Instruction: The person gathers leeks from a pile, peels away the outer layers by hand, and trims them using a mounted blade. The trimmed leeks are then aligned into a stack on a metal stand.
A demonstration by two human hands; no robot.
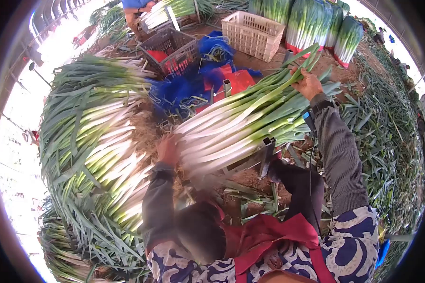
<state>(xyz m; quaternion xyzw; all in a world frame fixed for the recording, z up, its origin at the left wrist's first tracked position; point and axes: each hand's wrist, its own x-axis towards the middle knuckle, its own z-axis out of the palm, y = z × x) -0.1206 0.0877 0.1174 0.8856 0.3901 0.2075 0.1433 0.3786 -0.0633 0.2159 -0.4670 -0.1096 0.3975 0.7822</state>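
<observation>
A bunch of long leeks (231,127) lies across a metal stand (267,144) in front of me, white ends to the left and green leaves to the upper right. My left hand (169,149) is at the white root ends, blurred by motion, and its fingers are hard to make out. At the leafy end my right hand (309,84) has its fingers bent around some green leaves. A large pile of leeks (99,137) lies to the left, its roots towards my left hand.
Beyond the bunch are a dark crate (174,49), a beige crate (252,35), blue netting (177,94) and red sheets (236,82). Wrapped leek bundles (311,23) stand at the back. Another person's arm (132,21) is at the top left. Loose leaves (387,127) cover the right side.
</observation>
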